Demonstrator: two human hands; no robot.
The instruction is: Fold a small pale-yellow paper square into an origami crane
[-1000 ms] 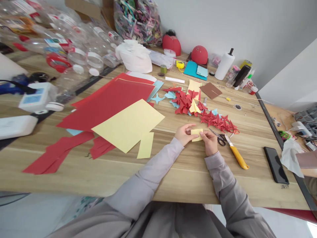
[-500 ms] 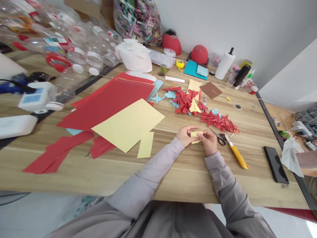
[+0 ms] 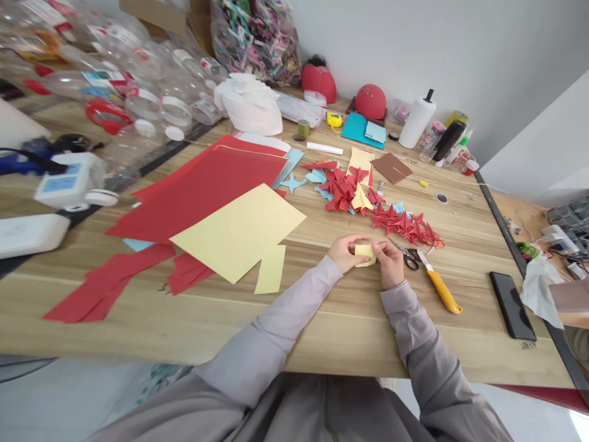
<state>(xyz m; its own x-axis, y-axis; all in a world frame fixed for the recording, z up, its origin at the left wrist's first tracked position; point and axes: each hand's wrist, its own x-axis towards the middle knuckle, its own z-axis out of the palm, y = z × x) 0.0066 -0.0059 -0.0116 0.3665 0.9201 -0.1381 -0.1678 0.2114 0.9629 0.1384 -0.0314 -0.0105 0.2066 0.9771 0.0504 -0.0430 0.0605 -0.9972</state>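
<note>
Between my two hands is a small piece of yellow paper (image 3: 364,255), held up just above the wooden table. My left hand (image 3: 346,252) pinches its left side between thumb and fingers. The fingers of my right hand (image 3: 388,263) grip its right edge. Black-handled scissors (image 3: 409,256) lie right beside my right hand, next to a yellow-handled cutter (image 3: 443,291). Beyond the hands are folded red paper stars (image 3: 405,224) and a heap of red pieces (image 3: 340,189). To the left lie a large yellow sheet (image 3: 238,232) and a yellow strip (image 3: 271,269).
Red sheets (image 3: 197,184) and red strips (image 3: 103,285) cover the left part of the table (image 3: 322,344). Plastic bottles (image 3: 138,92) crowd the back left. A black phone (image 3: 512,305) lies at the right, and a white bottle (image 3: 417,123) stands at the back.
The small yellow paper now shows a broader, squarer face instead of a narrow folded strip. My right fingers have shifted slightly to its right edge.
</note>
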